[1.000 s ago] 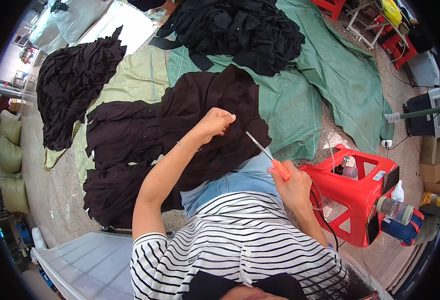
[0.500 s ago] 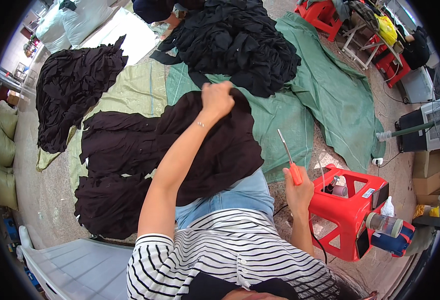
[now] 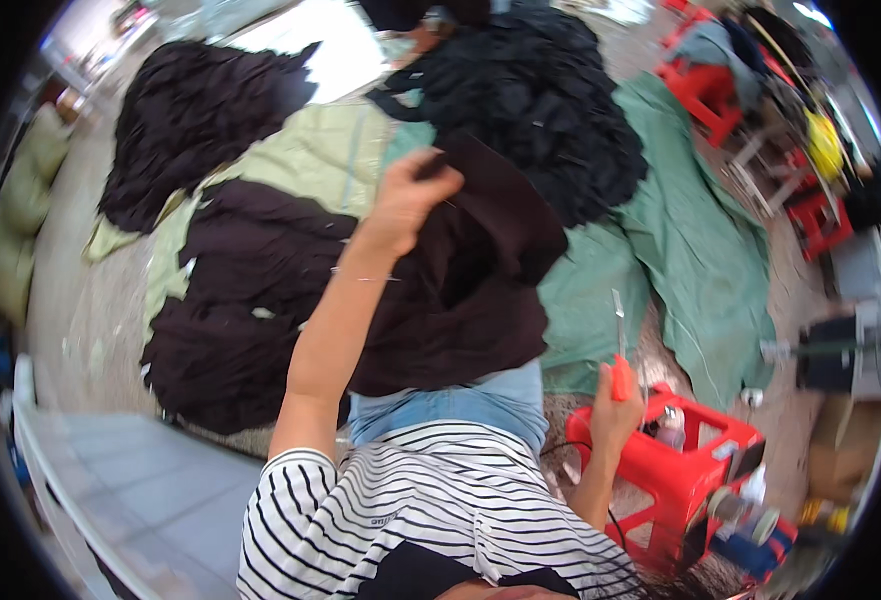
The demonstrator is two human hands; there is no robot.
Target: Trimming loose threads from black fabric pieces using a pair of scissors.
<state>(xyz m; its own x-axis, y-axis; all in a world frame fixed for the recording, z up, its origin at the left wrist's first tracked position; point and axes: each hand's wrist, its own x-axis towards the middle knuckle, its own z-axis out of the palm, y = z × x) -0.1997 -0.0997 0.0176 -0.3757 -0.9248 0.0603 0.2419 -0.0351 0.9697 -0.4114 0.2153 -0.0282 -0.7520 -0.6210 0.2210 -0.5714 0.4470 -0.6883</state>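
My left hand [image 3: 412,197] is closed on the raised upper edge of a dark brown cloth [image 3: 495,215]. The rest of that cloth spreads across my lap, its lifted part curving to the right. More dark brown cloth [image 3: 250,300] lies in layers to the left. Off to the right, my right hand [image 3: 616,408] is wrapped round an orange-handled tool [image 3: 621,380] with a slim metal shaft pointing up. The tool is apart from the cloth. Its tip is slightly blurred, so its exact kind cannot be told.
A black cloth heap [image 3: 540,110] lies ahead on a green sheet [image 3: 700,240]. Another dark heap [image 3: 195,120] sits far left, by a pale yellow sheet [image 3: 325,150]. A red stool [image 3: 650,470] with a glass jar [image 3: 743,515] beside it stands near my right arm. Another person's arm [image 3: 425,40] shows at the top.
My left hand has lifted the brown cloth's edge, which now stands up and folds over. The whole view has shifted. My right hand still holds the orange-handled tool.
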